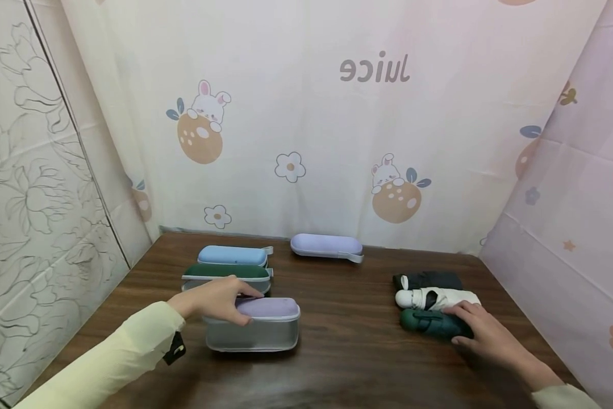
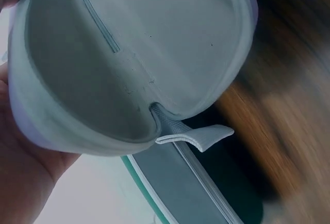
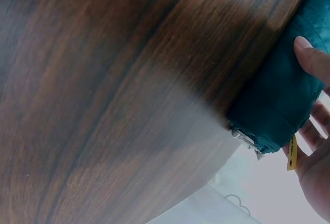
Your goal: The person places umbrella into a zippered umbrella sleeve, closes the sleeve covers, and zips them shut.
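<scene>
My left hand [image 1: 219,300] holds a purple zip case [image 1: 270,308] by its lid, fingers behind and thumb in front. The case lies open toward me; its grey lining [image 2: 87,84] fills the left wrist view, and a pale pull tab [image 2: 201,136] sticks out at the hinge end. On the right side of the table, my right hand [image 1: 490,338] grips a folded dark green umbrella [image 1: 431,322], thumb along the near side. In the right wrist view the umbrella [image 3: 281,92] shows a metal end and a yellow tag [image 3: 292,153].
Behind the purple case stand an open green case [image 1: 229,271] and a light blue case [image 1: 233,254]. A closed lavender case [image 1: 326,245] lies at the back middle. Beyond the green umbrella are a white umbrella [image 1: 457,296] and a black one [image 1: 434,279]. Curtains border the wooden table [image 1: 347,352].
</scene>
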{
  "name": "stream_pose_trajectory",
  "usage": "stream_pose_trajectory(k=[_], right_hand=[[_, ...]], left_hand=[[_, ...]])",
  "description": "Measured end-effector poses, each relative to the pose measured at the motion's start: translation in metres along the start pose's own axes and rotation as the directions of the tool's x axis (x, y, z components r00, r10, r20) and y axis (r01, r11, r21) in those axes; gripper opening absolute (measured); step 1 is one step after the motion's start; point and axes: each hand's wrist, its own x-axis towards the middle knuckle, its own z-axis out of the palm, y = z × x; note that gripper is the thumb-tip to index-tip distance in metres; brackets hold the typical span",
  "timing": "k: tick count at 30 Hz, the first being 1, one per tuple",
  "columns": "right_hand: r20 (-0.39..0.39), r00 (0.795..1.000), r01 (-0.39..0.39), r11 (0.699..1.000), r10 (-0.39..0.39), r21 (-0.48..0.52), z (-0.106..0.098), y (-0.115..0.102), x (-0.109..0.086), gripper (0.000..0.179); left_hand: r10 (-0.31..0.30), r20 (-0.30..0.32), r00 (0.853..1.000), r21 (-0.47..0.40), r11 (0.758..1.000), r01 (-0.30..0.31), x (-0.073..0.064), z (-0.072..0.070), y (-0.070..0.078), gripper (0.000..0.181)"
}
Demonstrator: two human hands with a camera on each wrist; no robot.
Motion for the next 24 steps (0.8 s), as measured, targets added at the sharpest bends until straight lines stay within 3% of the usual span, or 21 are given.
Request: stream_pose_trajectory(k=[16, 24], right_hand=[[-0.021, 1.000, 0.008, 1.000, -0.008, -0.004, 0.002, -0.003, -0.001, 0.058], [-0.017, 1.000, 0.001, 1.000, -0.001, -0.017, 0.001, -0.003, 0.000, 0.058]], left_hand=[[0.069, 0.043, 0.997, -0.098, 0.993, -0.065, 0.066, 0.015, 0.024, 0.045], [0.077, 0.082, 0.994, -0.137, 0.988, -0.066, 0.099, 0.024, 0.036, 0.045]])
